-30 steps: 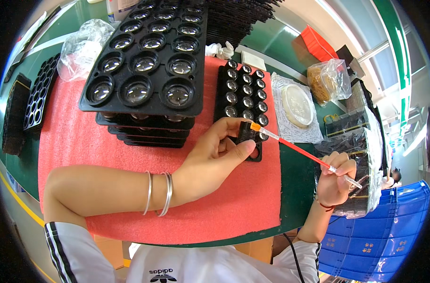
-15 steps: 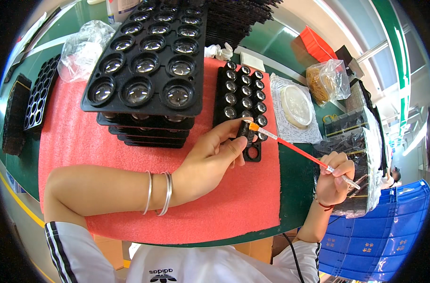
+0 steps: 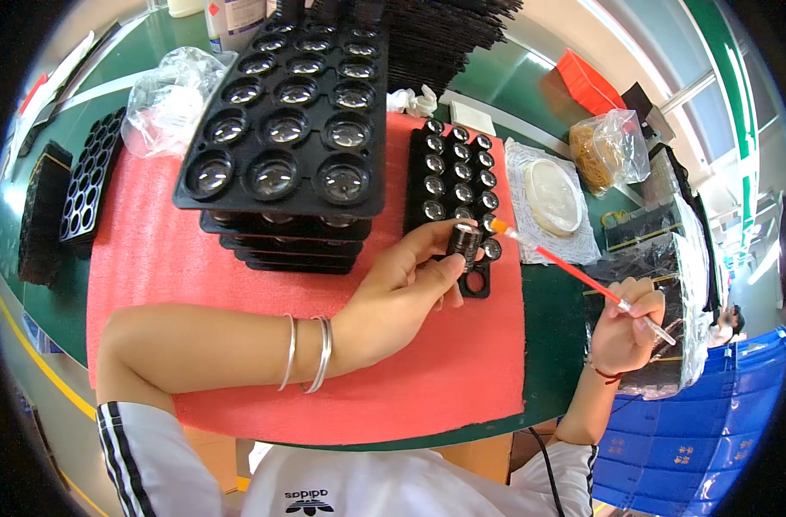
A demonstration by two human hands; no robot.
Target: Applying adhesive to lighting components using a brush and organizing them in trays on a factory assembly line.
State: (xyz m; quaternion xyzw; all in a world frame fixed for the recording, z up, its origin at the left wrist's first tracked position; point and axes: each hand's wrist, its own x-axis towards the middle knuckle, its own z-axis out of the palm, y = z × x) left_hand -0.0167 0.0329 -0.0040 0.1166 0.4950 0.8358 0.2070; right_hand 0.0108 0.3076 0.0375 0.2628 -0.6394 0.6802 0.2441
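Observation:
My left hand (image 3: 402,280) pinches a short black ribbed lens barrel (image 3: 464,246) upright between thumb and fingers, its glassy top facing up. A slim red stick (image 3: 574,272) with an orange tip is gripped near its clear end by my right hand (image 3: 627,332). That orange tip hovers just right of the barrel's top, apart from it. Under and behind my left fingers lies a small black tray (image 3: 415,164) holding rows of similar glass-topped barrels. One round pocket (image 3: 476,282) at its near end holds no barrel. My left fingers hide part of the tray.
Stacked black trays (image 3: 277,207) with large lenses stand left on a pink foam mat (image 3: 238,289). Right are a round translucent dish (image 3: 552,198), a bag of rubber bands (image 3: 607,151) and wrapped dark stacks (image 3: 643,258). Hole trays (image 3: 91,181) and a clear bag (image 3: 171,99) lie far left.
The orange tip has come off the top of the lens barrel and moved right, leaving a gap. The barrel stays in my left hand. The whole view has shifted slightly.

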